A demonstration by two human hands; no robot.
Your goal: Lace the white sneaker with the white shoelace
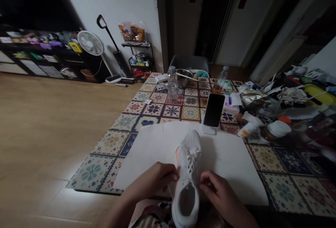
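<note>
A white sneaker [187,175] with orange on its side points away from me, its heel near the table's front edge and its opening towards me. White shoelaces [192,161] criss-cross over its tongue. At the shoe's left side my left hand [164,175] is closed in a pinch, with a pale strand like a lace end hanging under the fingers. My right hand [216,187] is curled closed close to the right side of the collar; whatever its fingertips pinch is too small to make out. Under the shoe lies a white sheet [147,151].
A phone [214,110] leans on a white stand beyond the shoe. Further back are a clear bottle [172,84], a metal bowl [184,77] and a second bottle [222,77]. A white-lidded jar [275,130], a spray bottle [249,126] and clutter crowd the right side of the patterned tablecloth [90,172].
</note>
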